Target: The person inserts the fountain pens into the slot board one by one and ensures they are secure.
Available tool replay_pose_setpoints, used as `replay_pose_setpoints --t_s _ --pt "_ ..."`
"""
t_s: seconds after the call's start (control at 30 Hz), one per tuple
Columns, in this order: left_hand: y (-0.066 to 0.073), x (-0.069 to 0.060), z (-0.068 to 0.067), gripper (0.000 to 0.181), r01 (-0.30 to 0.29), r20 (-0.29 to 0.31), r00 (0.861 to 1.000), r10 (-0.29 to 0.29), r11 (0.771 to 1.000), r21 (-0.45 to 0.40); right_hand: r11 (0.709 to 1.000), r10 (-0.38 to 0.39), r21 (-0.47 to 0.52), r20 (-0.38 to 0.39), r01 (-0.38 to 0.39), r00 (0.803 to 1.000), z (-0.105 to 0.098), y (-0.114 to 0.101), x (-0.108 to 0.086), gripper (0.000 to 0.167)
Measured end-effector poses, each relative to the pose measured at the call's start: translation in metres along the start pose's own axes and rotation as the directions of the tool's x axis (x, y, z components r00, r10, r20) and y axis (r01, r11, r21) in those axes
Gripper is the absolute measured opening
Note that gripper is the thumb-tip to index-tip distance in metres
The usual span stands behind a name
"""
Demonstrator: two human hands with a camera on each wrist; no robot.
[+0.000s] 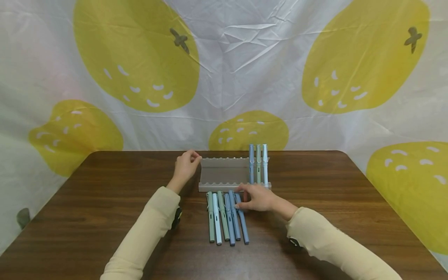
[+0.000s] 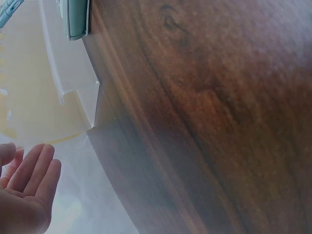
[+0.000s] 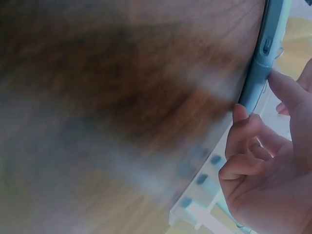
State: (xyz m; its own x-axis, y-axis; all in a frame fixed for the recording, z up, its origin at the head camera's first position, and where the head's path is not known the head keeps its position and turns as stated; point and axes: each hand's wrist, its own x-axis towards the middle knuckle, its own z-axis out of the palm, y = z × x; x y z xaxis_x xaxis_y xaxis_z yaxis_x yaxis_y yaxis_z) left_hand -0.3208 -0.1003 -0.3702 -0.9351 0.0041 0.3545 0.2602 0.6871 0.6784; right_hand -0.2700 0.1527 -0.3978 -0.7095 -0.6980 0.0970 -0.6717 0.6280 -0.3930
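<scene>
Right hand [image 1: 260, 198] has thumb and finger pinching the rightmost blue pen [image 1: 243, 225], flat on the table [image 1: 105, 202], long axis running away from the person, cap [image 3: 253, 87] toward the rack [image 1: 224, 175]. Left hand [image 1: 186, 167]'s by the rack's corner; can't tell if it's gripping, thumb's cropped in the wrist view.

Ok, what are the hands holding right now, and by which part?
The right hand pinches the rightmost loose blue pen by its cap. The left hand is at the rack's left edge; whether it grips can't be told.
</scene>
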Motion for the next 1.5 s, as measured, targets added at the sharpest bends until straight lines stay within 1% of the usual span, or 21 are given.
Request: replay_pose_setpoints --t_s 0.3,0.43,0.53,0.8,0.83,0.9,1.03,1.07,1.2,1.33,1.5 --pt "0.0 -0.001 0.0 0.018 0.005 0.006 1.0 -0.005 1.0 -0.01 0.996 0.007 0.083 0.092 -0.015 0.996 -0.005 0.005 -0.003 0.044" --pt "-0.001 0.0 0.0 0.018 0.012 0.008 1.0 -0.012 1.0 -0.01 0.996 0.015 0.085 0.112 -0.025 0.994 -0.007 0.004 -0.004 0.042" --pt "-0.002 0.001 0.0 0.019 0.014 0.008 1.0 -0.014 1.0 -0.01 0.997 0.027 0.073 0.109 -0.035 0.994 -0.007 0.003 -0.003 0.04" --pt "-0.002 0.002 0.001 0.019 0.008 0.003 1.0 -0.008 1.0 -0.016 0.997 0.053 0.059 0.062 -0.056 0.997 -0.003 0.004 -0.004 0.034" --pt "-0.006 0.003 0.004 0.02 -0.013 -0.017 1.0 0.013 1.0 -0.019 0.997 0.054 0.058 0.057 -0.057 0.997 -0.003 0.003 -0.004 0.033" --pt "-0.008 0.004 0.005 0.02 -0.008 -0.014 1.0 0.008 1.0 -0.026 0.996 0.055 0.063 0.048 -0.058 0.997 -0.004 0.003 -0.004 0.032" --pt "-0.009 0.004 0.006 0.019 -0.016 -0.013 1.0 0.016 0.999 -0.03 0.993 0.064 0.094 0.032 -0.067 0.997 -0.009 0.002 -0.006 0.032" --pt "-0.005 0.003 0.003 0.018 0.002 0.008 1.0 -0.002 1.0 -0.026 0.991 0.068 0.111 0.031 -0.071 0.997 -0.01 0.002 -0.006 0.032" --pt "-0.002 0.001 0.001 0.018 0.001 0.004 1.0 -0.001 1.0 -0.01 0.983 0.094 0.16 0.012 -0.095 0.995 -0.015 0.003 -0.005 0.033" --pt "0.0 0.0 0.0 0.019 0.001 0.005 1.0 -0.001 1.0 -0.003 0.977 0.104 0.19 -0.048 -0.093 0.993 -0.021 0.005 -0.004 0.035" --pt "-0.001 -0.001 0.0 0.019 0.006 0.008 1.0 -0.006 1.0 -0.01 0.973 0.085 0.227 -0.146 -0.05 0.986 -0.03 0.005 -0.002 0.036"
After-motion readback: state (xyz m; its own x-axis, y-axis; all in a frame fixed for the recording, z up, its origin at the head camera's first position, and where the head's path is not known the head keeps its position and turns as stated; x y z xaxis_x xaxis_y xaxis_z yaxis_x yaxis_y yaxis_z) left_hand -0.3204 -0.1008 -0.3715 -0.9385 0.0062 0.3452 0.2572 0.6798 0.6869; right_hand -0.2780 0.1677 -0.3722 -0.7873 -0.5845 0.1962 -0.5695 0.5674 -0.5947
